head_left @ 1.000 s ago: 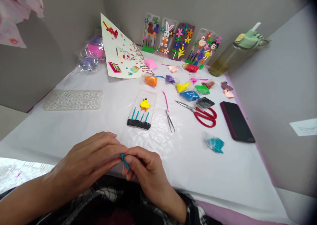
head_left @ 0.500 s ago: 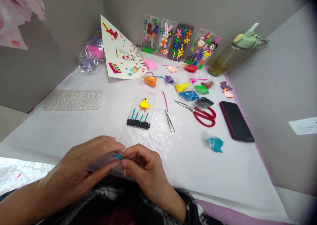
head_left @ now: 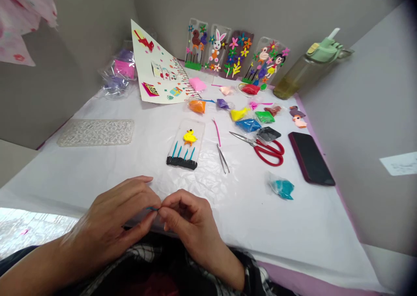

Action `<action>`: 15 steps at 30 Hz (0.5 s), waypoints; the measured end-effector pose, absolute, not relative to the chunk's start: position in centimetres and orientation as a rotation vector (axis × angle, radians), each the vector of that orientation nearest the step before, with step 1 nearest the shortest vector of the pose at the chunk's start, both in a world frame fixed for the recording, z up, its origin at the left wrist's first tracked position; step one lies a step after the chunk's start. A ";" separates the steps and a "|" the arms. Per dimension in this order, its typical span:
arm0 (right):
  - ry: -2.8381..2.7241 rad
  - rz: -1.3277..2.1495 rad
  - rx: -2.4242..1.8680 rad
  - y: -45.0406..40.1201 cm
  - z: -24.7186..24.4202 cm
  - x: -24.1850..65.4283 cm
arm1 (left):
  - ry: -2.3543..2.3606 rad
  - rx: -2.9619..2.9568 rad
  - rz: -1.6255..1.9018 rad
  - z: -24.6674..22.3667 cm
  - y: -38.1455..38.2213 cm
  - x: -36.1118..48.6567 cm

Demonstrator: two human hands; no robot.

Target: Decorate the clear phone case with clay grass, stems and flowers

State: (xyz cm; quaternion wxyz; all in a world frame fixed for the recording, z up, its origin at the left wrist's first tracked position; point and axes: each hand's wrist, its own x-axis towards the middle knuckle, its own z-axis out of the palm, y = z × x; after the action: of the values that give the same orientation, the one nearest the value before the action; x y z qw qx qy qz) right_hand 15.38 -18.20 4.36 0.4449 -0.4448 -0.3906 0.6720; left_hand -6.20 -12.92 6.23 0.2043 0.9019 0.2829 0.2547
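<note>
Near the front edge of the table, a small piece of blue clay [head_left: 151,208] is pinched between the fingertips of my left hand [head_left: 125,211] and my right hand [head_left: 187,215]. Most of the clay is hidden by the fingers. Just beyond my hands lies a clear phone case [head_left: 195,129] with a yellow duck [head_left: 189,137], thin blue stems and a black strip along its lower edge. Tweezers [head_left: 223,159] and a pink strip [head_left: 216,133] lie to the right of the case.
Red-handled scissors [head_left: 269,152], a phone [head_left: 311,158] and a teal clay bag [head_left: 282,187] lie at right. Coloured clay packets, decorated cases [head_left: 239,55] and a bottle [head_left: 302,68] are behind. A textured clear case [head_left: 96,132] lies left.
The fingers of my left hand have closed onto the blue clay and bent closer to my right fingertips. Less of the clay shows now. My right hand has barely moved.
</note>
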 end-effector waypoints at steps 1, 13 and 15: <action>-1.047 1.663 -1.077 -18.3 4.4 15.5 | 0.842 2.522 0.718 6.1 -12.6 -6.7; -1.288 1.631 -0.987 -18.2 4.6 16.0 | 1.351 2.749 0.515 1.1 -10.1 -15.6; -1.296 1.620 -0.996 -18.2 4.6 16.0 | 1.224 2.838 0.437 0.2 -10.9 -15.8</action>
State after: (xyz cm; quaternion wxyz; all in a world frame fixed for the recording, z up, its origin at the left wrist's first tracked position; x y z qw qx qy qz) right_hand 15.97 -18.23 4.57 0.4078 -0.3952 -0.5142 0.6428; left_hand -15.81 -10.87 0.20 0.0103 0.9091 0.3922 0.1399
